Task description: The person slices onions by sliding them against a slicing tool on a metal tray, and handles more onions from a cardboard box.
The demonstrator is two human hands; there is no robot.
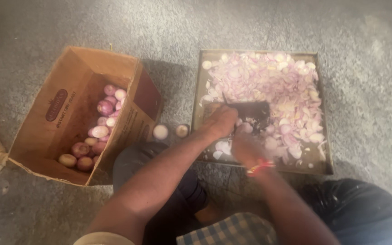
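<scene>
Here, on the grey stone floor (368, 90), a tilted cardboard box (60, 109) of peeled red onions (97, 136) lies at the left, two peeled onion halves (170, 131) sit between it and a square metal tray (196, 97) heaped with sliced onion (277, 86). Over the tray's near part the left hand (221, 121) is curled shut around an onion piece (244, 127) beside a dark blade (250, 111); the right hand (247, 147), thread-banded at the wrist, looks closed, though blur hides what it grips
</scene>
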